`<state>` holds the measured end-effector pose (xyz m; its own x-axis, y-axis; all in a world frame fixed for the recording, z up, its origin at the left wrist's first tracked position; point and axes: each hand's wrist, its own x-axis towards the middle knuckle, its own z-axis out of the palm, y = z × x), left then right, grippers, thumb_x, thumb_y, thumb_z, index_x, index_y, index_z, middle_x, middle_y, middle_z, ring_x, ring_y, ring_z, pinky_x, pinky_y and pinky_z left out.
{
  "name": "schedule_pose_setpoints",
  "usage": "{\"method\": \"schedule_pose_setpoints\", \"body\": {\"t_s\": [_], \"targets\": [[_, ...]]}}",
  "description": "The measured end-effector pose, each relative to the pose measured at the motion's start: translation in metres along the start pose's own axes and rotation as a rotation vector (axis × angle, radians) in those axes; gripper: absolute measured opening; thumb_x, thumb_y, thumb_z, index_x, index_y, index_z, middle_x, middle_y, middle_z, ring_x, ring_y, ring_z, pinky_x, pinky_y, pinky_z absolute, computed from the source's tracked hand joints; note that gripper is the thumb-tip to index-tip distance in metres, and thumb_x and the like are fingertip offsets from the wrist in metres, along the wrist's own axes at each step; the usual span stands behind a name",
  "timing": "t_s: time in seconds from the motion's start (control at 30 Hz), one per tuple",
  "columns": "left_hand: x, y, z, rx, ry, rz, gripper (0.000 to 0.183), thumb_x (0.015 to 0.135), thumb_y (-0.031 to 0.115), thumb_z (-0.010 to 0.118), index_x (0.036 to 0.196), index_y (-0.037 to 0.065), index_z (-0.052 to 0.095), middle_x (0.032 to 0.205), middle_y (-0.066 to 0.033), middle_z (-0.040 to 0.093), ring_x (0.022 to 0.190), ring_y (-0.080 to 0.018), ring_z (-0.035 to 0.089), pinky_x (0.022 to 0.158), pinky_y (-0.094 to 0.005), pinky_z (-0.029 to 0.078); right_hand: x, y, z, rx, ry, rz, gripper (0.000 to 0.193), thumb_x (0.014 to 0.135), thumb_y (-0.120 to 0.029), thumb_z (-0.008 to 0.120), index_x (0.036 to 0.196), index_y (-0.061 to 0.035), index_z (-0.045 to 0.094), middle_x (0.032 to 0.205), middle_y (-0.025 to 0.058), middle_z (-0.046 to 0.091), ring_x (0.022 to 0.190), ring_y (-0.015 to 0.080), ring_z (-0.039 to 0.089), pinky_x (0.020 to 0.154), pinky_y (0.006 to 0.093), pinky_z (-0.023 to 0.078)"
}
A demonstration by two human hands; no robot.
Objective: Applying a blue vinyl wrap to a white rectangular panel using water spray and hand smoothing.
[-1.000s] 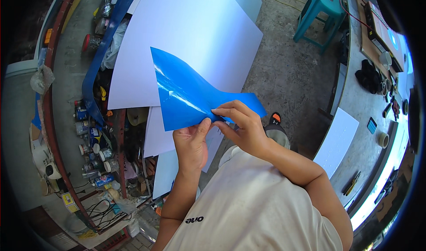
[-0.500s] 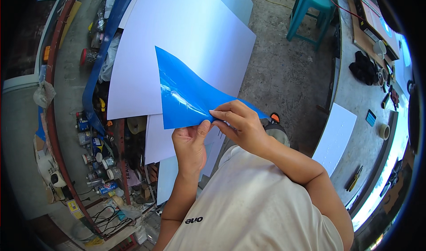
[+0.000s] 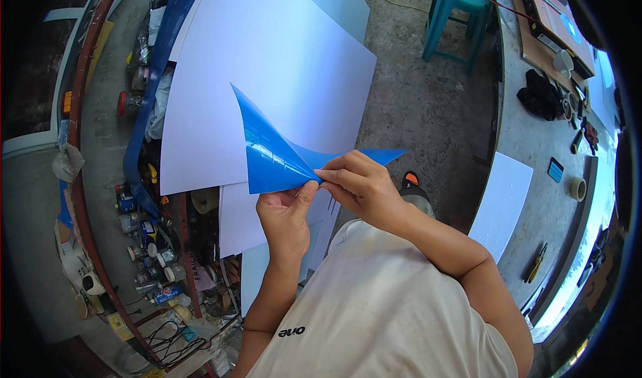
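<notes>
A glossy blue sheet, thin and flexible, is held in front of me at its near edge. My left hand pinches that edge between thumb and fingers, its fingers partly hidden behind the sheet. Right beside it, my right hand pinches the same edge, the fingertips of both hands nearly meeting. From the pinch the sheet bends into a curved fold, one pointed corner rising at the left and another stretching out to the right. Beneath it lie large white sheets, stacked and overlapping.
To the left a shelf holds several jars and bottles. A workbench on the right bears a white panel, pliers, a tape roll and a black cloth. A teal stool stands on the concrete floor.
The blue sheet has folded more sharply at the pinch, its left corner narrowing and its right part showing beyond my right hand. Both hands keep their grip; the view has shifted slightly.
</notes>
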<state>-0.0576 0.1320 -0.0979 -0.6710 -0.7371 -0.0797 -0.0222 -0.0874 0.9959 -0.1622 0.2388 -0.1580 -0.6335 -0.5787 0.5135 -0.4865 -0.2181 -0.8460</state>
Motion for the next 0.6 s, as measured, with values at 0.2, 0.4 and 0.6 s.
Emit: {"method": "schedule_pose_setpoints", "body": {"t_s": [0.2,0.4,0.6], "targets": [[0.0014,-0.0017,-0.0002,-0.015,-0.032,0.016,0.025,0.085,-0.008,0.071,0.105,0.002,0.061,0.096,-0.0059,0.068,0.086,-0.0124,0.064,0.08,-0.0261,0.052,0.0025,-0.001,-0.007,0.073,-0.04,0.047,0.025,0.078,0.002,0.075,0.102,-0.0032,0.072,0.096,0.0087,0.067,0.083,0.0233,0.064,0.065,0.0327,0.051],[-0.001,-0.001,-0.0011,0.005,-0.041,0.049,0.024,0.085,-0.007,0.071,0.105,0.001,0.061,0.095,-0.0065,0.068,0.087,-0.0136,0.065,0.082,-0.0276,0.053,0.0024,-0.0037,-0.0086,0.186,-0.084,0.14,0.019,0.083,0.004,0.071,0.101,-0.0024,0.073,0.097,0.0088,0.067,0.082,0.0199,0.065,0.061,0.0302,0.051],[-0.0054,-0.0015,-0.0057,0.005,-0.058,0.072,0.024,0.085,-0.006,0.072,0.106,0.0,0.061,0.096,-0.0072,0.068,0.088,-0.0147,0.065,0.082,-0.0288,0.053,0.0022,-0.0079,-0.0083,0.302,-0.122,0.3,0.015,0.086,0.003,0.069,0.1,-0.0017,0.072,0.092,0.0087,0.069,0.079,0.0173,0.066,0.062,0.0281,0.053]]}}
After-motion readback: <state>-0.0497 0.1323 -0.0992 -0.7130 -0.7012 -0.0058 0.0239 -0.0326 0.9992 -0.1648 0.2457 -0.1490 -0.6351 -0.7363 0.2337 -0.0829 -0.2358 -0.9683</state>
